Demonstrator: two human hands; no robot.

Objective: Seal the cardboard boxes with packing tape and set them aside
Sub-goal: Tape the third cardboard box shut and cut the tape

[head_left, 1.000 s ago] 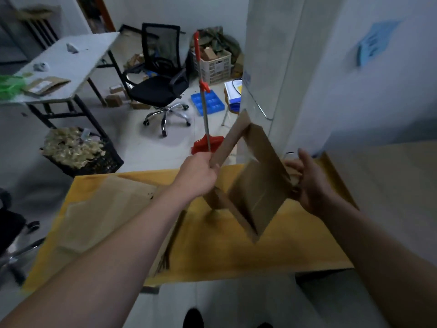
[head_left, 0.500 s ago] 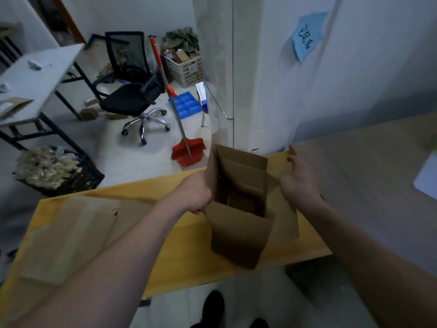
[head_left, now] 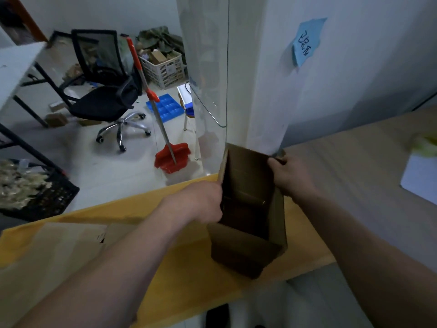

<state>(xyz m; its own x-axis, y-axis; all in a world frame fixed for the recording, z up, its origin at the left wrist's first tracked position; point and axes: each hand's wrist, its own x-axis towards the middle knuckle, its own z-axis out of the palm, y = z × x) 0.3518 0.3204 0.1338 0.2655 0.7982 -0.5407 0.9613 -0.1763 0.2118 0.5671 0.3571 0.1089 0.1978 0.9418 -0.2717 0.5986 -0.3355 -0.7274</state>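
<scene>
A small brown cardboard box (head_left: 246, 252) is held up over the right end of the yellow table (head_left: 189, 275), opened out into a tube with its dark inside facing me. My left hand (head_left: 203, 202) grips its left wall, fingers curled over the edge. My right hand (head_left: 289, 177) grips the far right corner near the top flap. A stack of flattened cardboard boxes (head_left: 54, 252) lies on the table's left part, partly under my left forearm. No packing tape is visible.
A white pillar (head_left: 236, 74) and a glass panel stand just behind the box. A pale wooden table (head_left: 369, 176) with a white sheet (head_left: 421, 178) lies to the right. On the floor: a red dustpan (head_left: 172, 157), a black office chair (head_left: 104, 95), a black crate (head_left: 47, 197).
The flat box has been opened out into a tube, moved right and lowered toward the table edge. Both hands kept hold; my view swung right.
</scene>
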